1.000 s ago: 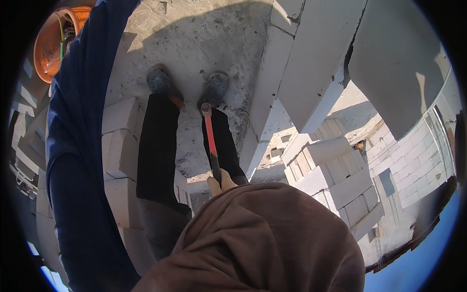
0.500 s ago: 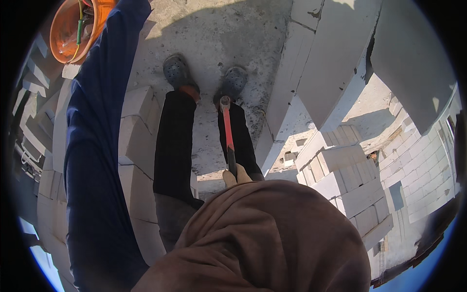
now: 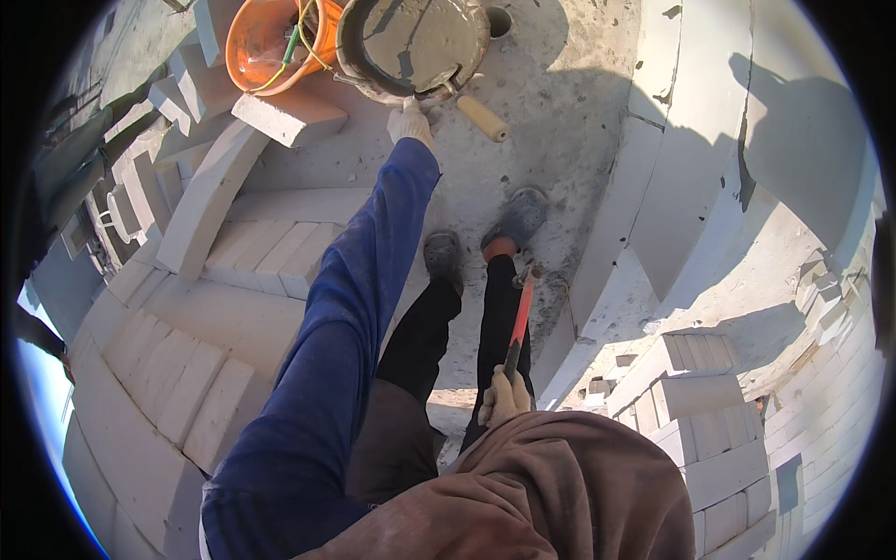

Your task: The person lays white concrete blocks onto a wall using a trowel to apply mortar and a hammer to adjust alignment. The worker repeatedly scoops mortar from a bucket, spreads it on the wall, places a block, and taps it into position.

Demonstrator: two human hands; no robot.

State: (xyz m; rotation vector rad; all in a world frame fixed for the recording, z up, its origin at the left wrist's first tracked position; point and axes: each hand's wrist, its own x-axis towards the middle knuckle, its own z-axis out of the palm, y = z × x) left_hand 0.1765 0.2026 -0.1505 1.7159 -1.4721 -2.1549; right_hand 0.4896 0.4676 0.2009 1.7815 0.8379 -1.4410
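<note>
Up at the top of the frame, the gloved left hand (image 3: pixel 411 121) now reaches the rim of the mortar bucket (image 3: pixel 413 47) — a second ago neither showed. Lower centre, the right hand (image 3: pixel 505 397) keeps its grip clenched on the red-handled hammer (image 3: pixel 519 317), hanging head-down by the shoes (image 3: pixel 485 238).
</note>
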